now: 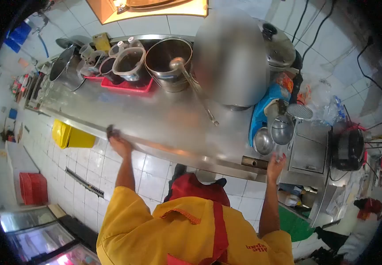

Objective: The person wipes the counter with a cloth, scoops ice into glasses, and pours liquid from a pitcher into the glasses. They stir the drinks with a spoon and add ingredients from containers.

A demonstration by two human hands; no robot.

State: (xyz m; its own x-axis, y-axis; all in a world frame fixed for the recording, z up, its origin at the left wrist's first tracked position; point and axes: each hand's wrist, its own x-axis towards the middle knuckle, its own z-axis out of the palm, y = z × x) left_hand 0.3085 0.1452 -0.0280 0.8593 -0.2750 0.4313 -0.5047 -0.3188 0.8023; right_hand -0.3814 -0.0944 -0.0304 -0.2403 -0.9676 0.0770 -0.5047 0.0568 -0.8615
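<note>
My left hand (119,145) is at the front edge of the steel counter (155,117), its fingers closed round a small dark thing that I cannot make out. On the right, my right hand (276,167) is raised just below a metal bowl (263,141) and a strainer (282,130), near the end of a metal tube (255,162). Its fingers look spread, and nothing shows in them. A ladle (196,90) leans out of a steel pot (164,57) at the back of the counter.
Plastic tubs (129,63) stand on a red tray (131,87) at the back left. A large pot (65,70) is farther left. Below the counter is a yellow bin (78,136). A blue tray (254,123) and a dark pan (348,148) lie to the right.
</note>
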